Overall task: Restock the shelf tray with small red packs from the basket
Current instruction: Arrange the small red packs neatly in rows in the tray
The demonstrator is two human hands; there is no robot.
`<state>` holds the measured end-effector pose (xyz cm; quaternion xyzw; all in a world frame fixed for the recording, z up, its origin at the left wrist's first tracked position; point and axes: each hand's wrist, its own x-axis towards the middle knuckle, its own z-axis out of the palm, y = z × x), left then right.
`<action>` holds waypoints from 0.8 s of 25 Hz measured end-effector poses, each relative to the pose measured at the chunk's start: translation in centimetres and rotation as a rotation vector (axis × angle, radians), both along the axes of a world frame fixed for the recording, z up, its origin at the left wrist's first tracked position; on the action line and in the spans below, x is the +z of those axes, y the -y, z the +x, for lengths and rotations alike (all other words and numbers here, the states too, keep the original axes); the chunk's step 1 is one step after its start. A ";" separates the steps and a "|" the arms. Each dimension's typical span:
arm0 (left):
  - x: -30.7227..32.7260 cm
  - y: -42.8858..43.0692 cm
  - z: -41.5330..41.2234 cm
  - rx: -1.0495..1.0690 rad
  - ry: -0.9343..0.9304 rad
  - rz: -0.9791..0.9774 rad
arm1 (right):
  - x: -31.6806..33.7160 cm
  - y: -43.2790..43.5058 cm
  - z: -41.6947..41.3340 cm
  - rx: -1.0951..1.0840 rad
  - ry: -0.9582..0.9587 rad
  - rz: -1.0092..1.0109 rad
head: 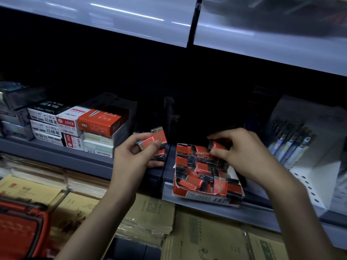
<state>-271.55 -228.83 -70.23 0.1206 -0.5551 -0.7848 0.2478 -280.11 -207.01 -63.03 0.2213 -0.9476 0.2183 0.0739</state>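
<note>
A torn red cardboard tray (199, 194) sits on the grey shelf edge, right of centre, holding several small red and black packs (191, 182) marked 2B, lying at mixed angles. My right hand (244, 156) hovers over the tray's far end, thumb and fingers pinched on one red pack (218, 145). My left hand (129, 158) is just left of the tray and grips a small bunch of red packs (156, 140) stacked in its fingers. The red basket (20, 228) lies at the lower left corner, its contents hidden.
Stacked stationery boxes (90, 126) fill the shelf to the left. A white display of pens (293, 147) stands to the right. Brown paper envelopes (146, 218) lie on the lower shelf beneath my arms. A glossy shelf front (262, 34) overhangs above.
</note>
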 end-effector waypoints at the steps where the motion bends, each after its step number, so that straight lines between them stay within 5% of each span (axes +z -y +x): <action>1: 0.0 0.0 0.0 0.000 0.002 -0.005 | 0.2 -0.3 0.0 -0.017 -0.035 0.029; 13: 0.1 0.0 0.2 0.001 -0.001 -0.029 | 0.6 0.0 1.8 0.022 0.051 0.036; 20: 0.1 -0.3 0.1 0.004 -0.012 -0.029 | -0.4 1.3 1.5 -0.008 0.155 0.207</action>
